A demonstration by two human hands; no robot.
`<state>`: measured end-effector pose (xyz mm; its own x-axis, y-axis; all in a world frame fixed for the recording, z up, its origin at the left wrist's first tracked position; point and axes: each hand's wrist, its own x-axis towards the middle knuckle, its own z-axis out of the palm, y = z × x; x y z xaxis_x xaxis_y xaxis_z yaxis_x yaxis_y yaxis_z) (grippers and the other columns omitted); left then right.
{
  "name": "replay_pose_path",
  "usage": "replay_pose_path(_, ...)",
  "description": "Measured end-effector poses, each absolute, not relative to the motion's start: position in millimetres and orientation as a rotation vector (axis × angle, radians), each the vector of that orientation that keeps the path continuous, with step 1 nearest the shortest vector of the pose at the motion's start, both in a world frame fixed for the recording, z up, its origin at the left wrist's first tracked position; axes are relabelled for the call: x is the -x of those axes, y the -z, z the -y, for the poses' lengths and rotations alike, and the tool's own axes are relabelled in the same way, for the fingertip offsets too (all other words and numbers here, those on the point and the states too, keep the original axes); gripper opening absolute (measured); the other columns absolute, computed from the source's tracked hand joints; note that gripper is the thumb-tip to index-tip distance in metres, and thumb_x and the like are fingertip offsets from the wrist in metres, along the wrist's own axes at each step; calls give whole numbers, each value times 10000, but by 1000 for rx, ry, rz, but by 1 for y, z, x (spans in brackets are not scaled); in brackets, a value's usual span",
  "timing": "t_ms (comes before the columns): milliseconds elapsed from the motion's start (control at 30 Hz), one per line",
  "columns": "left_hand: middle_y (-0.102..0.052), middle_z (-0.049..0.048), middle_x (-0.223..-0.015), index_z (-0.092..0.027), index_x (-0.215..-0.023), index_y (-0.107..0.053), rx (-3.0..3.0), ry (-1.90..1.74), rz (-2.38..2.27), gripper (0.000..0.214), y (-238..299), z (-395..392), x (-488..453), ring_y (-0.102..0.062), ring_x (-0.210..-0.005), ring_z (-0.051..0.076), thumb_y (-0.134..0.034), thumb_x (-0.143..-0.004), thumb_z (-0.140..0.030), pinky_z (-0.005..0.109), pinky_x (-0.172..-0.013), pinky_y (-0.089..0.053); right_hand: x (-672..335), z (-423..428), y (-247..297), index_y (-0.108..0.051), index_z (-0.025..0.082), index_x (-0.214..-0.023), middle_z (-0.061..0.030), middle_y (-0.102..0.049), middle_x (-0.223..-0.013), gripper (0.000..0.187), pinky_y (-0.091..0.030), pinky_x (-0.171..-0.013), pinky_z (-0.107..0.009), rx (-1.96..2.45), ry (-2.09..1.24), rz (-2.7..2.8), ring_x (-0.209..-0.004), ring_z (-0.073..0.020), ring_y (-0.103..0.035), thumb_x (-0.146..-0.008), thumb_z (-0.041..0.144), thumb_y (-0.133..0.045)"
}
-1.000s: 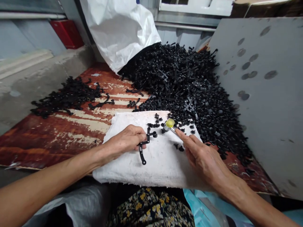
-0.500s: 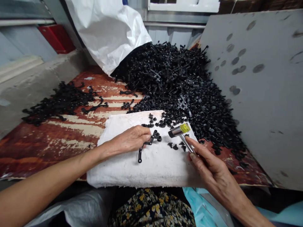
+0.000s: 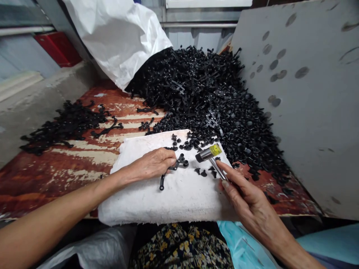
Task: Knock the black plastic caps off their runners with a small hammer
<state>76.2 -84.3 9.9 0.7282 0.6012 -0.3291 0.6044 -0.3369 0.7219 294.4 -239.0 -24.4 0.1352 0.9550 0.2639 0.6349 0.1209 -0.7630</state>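
Observation:
My left hand (image 3: 157, 161) is closed on a black jointed bracket (image 3: 179, 161), whose arms stick out past the fingers over the white cloth (image 3: 185, 198). One arm hangs toward me and ends in a small ring. In my right hand (image 3: 244, 190) is a small mallet (image 3: 206, 153), gripped by its metal handle. Its head has a dark face on the left and a yellow face on the right, held above the cloth. Several small black round-headed caps (image 3: 203, 173) lie between the bracket and the mallet, and more sit at the cloth's far edge.
A large heap of black parts (image 3: 196, 86) spreads behind the cloth, partly under a white sack (image 3: 117, 37). More jointed pieces (image 3: 67, 123) lie on the worn red tabletop (image 3: 84, 164) at left. A grey spotted board (image 3: 308, 112) stands along the right.
The whole view has shifted slightly, so everything appears a little further left. Both hands keep their holds on the bracket and the mallet, with hardly any movement over the cloth.

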Motion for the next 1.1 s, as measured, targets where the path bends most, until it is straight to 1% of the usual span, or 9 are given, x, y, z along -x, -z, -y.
replay_pose_path(133, -443, -30, -595, -187, -650, -438, -2012, 0, -926, 265, -10, 85, -76, -380, -557, 106, -381, -836, -366, 247, -524, -295, -294, 239, 25, -570, 168, -1346, -98, -624, -1330, 421, -469, -1014, -330, 1595, -512, 1577, -1202, -212, -600, -942, 231, -470)
replay_pose_path(300, -438, -37, -593, -187, -651, -444, -1980, -10, -929, 250, -9, 85, -76, -397, -557, 104, -396, -834, -350, 241, -525, -302, -294, 240, 25, -570, 164, -1347, -100, -618, -1336, 422, -449, -1031, -342, 1592, -530, 1575, -1221, -216, -584, -943, 232, -468)
replay_pose_path(533, -465, -37, -596, -184, -652, -451, -1966, 0, -940, 246, -8, 85, -76, -407, -555, 101, -407, -836, -341, 233, -520, -304, -294, 239, 24, -558, 203, -1366, -81, -618, -1344, 434, -456, -1032, -366, 1594, -544, 1573, -1219, -221, -588, -942, 224, -467)
replay_pose_path(700, -469, -32, -600, -183, -655, -450, -1966, 4, -947, 258, -8, 85, -77, -420, -563, 106, -407, -841, -356, 235, -525, -309, -294, 239, 22, -560, 197, -1365, -86, -609, -1347, 440, -463, -1024, -384, 1593, -557, 1578, -1217, -229, -590, -933, 215, -479)
replay_pose_path(867, -469, -34, -602, -179, -664, -458, -1976, 11, -950, 258, -7, 84, -76, -435, -563, 104, -409, -845, -356, 236, -535, -313, -295, 240, 23, -557, 233, -1369, -63, -609, -1348, 442, -457, -1032, -397, 1585, -560, 1569, -1224, -225, -583, -934, 200, -484)
replay_pose_path(967, -451, -37, -591, -181, -656, -449, -1973, 16, -968, 254, -7, 84, -77, -417, -553, 100, -411, -841, -351, 234, -524, -306, -295, 240, 24, -555, 221, -1368, -75, -604, -1356, 436, -459, -1031, -395, 1592, -567, 1574, -1227, -231, -580, -939, 209, -483)
replay_pose_path(1100, -417, -34, -573, -180, -622, -448, -2017, 25, -988, 244, -8, 84, -79, -364, -539, 97, -420, -820, -320, 237, -489, -262, -295, 241, 25, -552, 181, -1369, -101, -598, -1361, 431, -449, -1038, -380, 1610, -561, 1575, -1234, -233, -574, -947, 226, -473)
